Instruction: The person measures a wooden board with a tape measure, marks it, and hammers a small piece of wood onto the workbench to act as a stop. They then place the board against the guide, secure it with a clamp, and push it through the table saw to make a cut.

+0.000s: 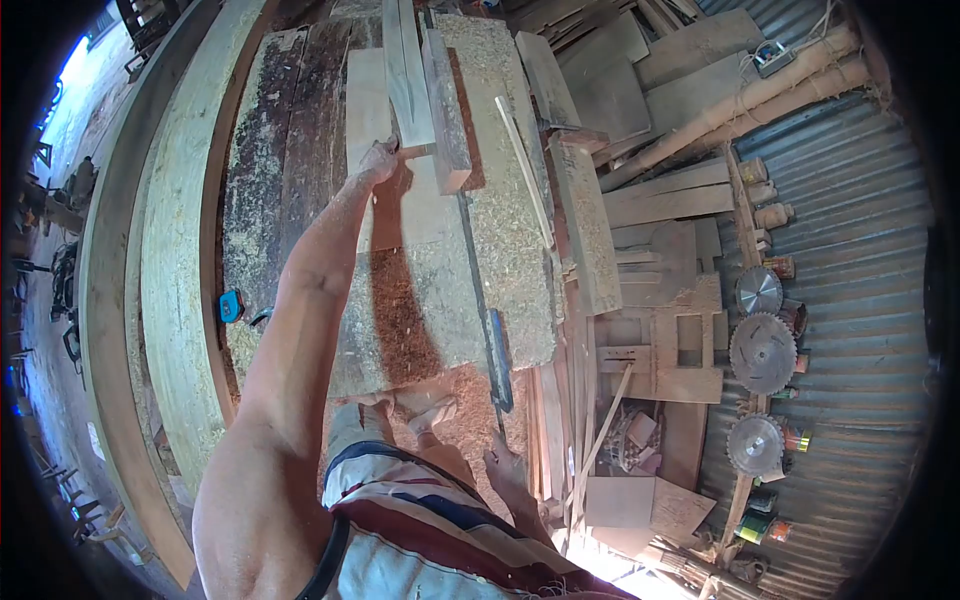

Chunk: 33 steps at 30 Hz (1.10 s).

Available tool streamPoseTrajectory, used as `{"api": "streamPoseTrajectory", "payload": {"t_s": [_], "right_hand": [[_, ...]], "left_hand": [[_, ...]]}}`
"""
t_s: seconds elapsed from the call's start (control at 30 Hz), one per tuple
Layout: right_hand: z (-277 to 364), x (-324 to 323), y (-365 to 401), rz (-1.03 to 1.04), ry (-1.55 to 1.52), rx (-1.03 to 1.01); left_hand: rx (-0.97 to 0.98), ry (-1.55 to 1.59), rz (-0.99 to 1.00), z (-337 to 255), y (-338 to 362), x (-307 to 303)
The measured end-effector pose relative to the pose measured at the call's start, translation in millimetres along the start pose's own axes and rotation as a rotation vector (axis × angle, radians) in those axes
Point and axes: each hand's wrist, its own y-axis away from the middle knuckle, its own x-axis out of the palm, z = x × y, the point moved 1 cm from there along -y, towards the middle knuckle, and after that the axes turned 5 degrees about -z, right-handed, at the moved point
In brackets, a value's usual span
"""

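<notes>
Well, left hand (379,161): stretched over sawdust-strewn wooden workbench (450,320), clasped short brown stick (416,151).
Right hand (506,468): hung near workbench, grip unclear.

I'm seeing passing room over the tabletop (445,290) between left arm (312,300) and dark bar (499,365); ahead, thick beam (447,120) is blocking, thin strip (524,172) lying to its right; blue tape measure (231,306) is sitting left of the arm.

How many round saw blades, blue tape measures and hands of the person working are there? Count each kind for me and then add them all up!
Saw blades: 3
Tape measure: 1
Hands: 2, the left hand and the right hand
Total: 6
</notes>
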Motion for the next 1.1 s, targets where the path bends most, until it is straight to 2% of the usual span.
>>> {"api": "streamPoseTrajectory", "payload": {"t_s": [0.1,0.17,0.23,0.3,0.33,0.37,0.4,0.47,0.53,0.57,0.6,0.63,0.67,0.73,0.77,0.8,0.87,0.97,1.03,1.1], "right_hand": [[-29.7,19.4,11.1,0.014,0.000,-0.007],[-38.2,22.8,17.2,0.024,0.020,0.027],[-40.5,23.5,18.7,0.025,0.034,0.076],[-55.2,34.7,13.6,-0.004,0.058,0.072],[-62.7,39.0,11.2,-0.006,0.046,0.068],[-70.2,42.2,5.0,-0.012,0.032,0.060],[-75.7,41.8,0.1,-0.059,0.105,-0.096],[-99.0,57.8,-10.0,-0.083,0.061,-0.070],[-103.5,57.8,-28.5,-0.119,0.045,-0.064],[-96.1,45.5,-27.7,-0.180,0.144,-0.222],[-39.8,-0.1,-18.8,-0.087,-0.099,0.068],[-53.7,13.5,-31.7,-0.051,-0.152,0.055],[-69.6,20.1,-38.0,-0.002,-0.190,0.036],[-64.6,12.1,-46.7,-0.047,-0.185,-0.210],[-53.2,3.4,-46.0,0.041,-0.169,-0.062],[-54.5,4.0,-48.7,0.010,-0.151,-0.106],[-66.2,6.5,-59.0,0.058,-0.143,-0.085],[-48.3,-21.5,-51.9,-0.015,0.024,-0.090],[-95.0,-0.3,-75.7,-0.038,-0.013,-0.088],[-127.9,10.2,-58.8,-0.067,-0.034,-0.061]], "left_hand": [[-0.017,-0.047,0.049,-18.5,12.7,-23.8],[0.300,-0.581,0.150,28.2,14.0,3.3],[-0.021,-0.127,-0.077,17.7,63.9,-10.2],[-0.023,-0.239,-0.083,-7.5,140.1,-37.3],[-0.027,-0.279,0.000,-27.8,180.1,-64.7],[-0.045,-0.219,-0.063,-33.4,220.6,-78.8],[0.161,-0.332,-0.255,-13.9,254.2,-82.1],[-0.085,-0.381,-0.094,-33.4,319.0,-127.2],[-0.126,-0.390,-0.187,3.6,365.8,-141.3],[-0.176,-0.413,-0.101,5.3,373.9,-157.2],[-0.226,-0.435,-0.034,7.1,373.9,-177.5],[-0.291,-0.456,0.028,10.9,377.6,-200.2],[-0.172,-0.461,-0.101,17.3,371.5,-222.9],[-0.106,-0.577,-0.192,37.0,320.4,-281.6],[-0.111,-0.541,-0.278,33.1,284.8,-318.7],[-0.129,-0.565,-0.245,47.5,234.1,-363.5],[-0.095,-0.686,-0.404,8.7,168.8,-463.2],[-0.338,-0.638,-0.445,27.3,106.7,-563.9],[-0.461,-0.599,-0.418,42.8,102.6,-591.4],[-0.519,-0.578,-0.391,60.4,111.3,-594.8]]}}
